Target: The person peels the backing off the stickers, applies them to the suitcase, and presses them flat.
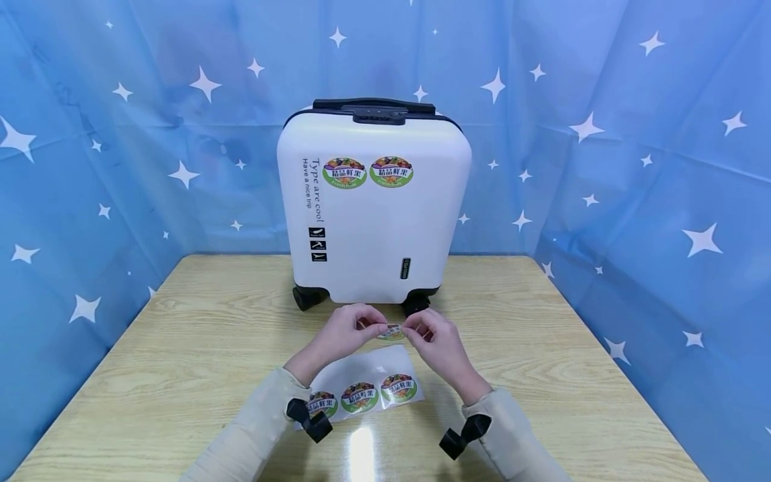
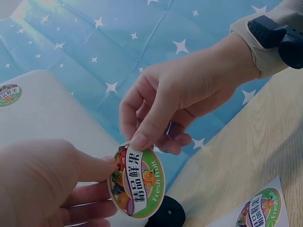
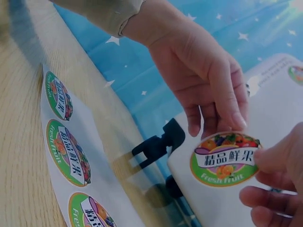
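Observation:
In front of the suitcase, my two hands hold one oval fruit sticker (image 1: 393, 333) between them. My left hand (image 1: 345, 333) pinches one end with thumb and fingers. At the other end, my right hand (image 1: 438, 340) pinches the edge, its thumb (image 2: 138, 141) lying on the printed face. Green, with fruit pictures and dark lettering, the sticker (image 3: 226, 159) appears flat and fully off its sheet. Below the hands lies the white backing sheet (image 1: 376, 361) with three more oval stickers along its near side; my left forearm partly covers the leftmost.
A white suitcase (image 1: 373, 227) stands upright on the wooden table (image 1: 518, 321), with black wheels and a black top handle (image 1: 373, 104). Two matching stickers (image 1: 345, 173) sit side by side on its upper front, beside printed text. Blue star-patterned curtains (image 1: 602, 134) surround the table.

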### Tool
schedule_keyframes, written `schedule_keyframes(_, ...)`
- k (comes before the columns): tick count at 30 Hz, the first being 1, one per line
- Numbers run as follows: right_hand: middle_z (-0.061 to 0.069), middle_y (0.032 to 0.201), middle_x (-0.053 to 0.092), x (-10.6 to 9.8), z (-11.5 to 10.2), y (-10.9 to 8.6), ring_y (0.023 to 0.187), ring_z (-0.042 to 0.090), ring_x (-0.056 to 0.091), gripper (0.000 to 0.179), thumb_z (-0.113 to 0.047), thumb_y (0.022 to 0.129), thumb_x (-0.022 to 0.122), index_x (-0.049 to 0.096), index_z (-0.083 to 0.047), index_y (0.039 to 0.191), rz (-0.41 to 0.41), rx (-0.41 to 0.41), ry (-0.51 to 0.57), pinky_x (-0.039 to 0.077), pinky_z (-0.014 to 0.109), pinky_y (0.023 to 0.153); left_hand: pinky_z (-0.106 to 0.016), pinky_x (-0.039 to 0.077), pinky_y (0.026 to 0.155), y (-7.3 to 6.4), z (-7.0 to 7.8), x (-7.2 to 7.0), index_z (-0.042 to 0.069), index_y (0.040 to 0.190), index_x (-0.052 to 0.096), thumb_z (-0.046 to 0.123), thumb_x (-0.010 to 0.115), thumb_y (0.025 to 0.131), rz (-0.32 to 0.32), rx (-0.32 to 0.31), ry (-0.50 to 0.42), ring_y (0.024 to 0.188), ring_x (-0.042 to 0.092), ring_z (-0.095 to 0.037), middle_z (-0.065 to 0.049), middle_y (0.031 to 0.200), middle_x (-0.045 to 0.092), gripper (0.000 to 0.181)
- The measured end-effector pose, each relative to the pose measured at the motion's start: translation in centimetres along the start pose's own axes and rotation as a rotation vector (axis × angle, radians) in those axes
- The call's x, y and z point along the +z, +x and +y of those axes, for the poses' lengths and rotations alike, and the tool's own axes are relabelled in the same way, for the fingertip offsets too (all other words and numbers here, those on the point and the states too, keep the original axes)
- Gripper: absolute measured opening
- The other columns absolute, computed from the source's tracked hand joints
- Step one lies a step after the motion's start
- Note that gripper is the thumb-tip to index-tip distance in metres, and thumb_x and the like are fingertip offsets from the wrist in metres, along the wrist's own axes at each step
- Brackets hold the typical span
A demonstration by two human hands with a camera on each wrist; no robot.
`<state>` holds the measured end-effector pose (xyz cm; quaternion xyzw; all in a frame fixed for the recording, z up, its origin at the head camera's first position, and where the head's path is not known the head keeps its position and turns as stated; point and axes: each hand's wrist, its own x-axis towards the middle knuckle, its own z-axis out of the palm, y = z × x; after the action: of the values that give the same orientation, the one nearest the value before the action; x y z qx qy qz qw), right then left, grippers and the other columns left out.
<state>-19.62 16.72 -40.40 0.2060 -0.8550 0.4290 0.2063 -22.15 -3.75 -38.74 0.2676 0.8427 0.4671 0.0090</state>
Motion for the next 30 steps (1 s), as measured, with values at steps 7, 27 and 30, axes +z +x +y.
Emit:
schedule_keyframes(7, -0.005, 0.072, 0.053, -0.3, 0.0, 0.0, 0.058, 0.010, 0.050, 0.004, -0.013, 0.086, 0.067, 0.064, -0.011, 0.087, -0.049, 0.070, 0.080, 0.044, 0.024, 0.050, -0.028, 0.049, 0.066, -0.1, 0.0, -0.1, 0.014, 0.093, 0.068, 0.019, 0.066, 0.087, 0.068, 0.012, -0.038, 0.074, 0.057, -0.011, 0.005, 0.085, 0.064, 0.008)
schedule_keyframes(27, 0.014, 0.073, 0.059, -1.2, -0.4, 0.9, 0.060, 0.019, 0.058, 0.012, -0.013, 0.087, 0.066, 0.062, -0.003, 0.093, 0.020, 0.299, 0.507, 0.049, 0.036, 0.055, -0.028, 0.049, 0.066, -0.7, 2.2, -1.4, 0.003, 0.094, 0.066, 0.011, 0.067, 0.086, 0.203, 0.030, -0.169, 0.075, 0.059, -0.021, -0.007, 0.087, 0.065, 0.011)
schedule_keyframes(30, 0.018, 0.075, 0.058, -1.2, -0.5, 0.9, 0.059, 0.018, 0.056, 0.013, -0.011, 0.087, 0.066, 0.061, -0.001, 0.093, 0.048, 0.324, 0.565, 0.048, 0.031, 0.053, -0.027, 0.048, 0.067, -1.2, 3.8, -1.8, -0.003, 0.096, 0.063, 0.007, 0.065, 0.087, 0.188, 0.020, -0.189, 0.077, 0.058, -0.026, -0.013, 0.089, 0.064, 0.014)
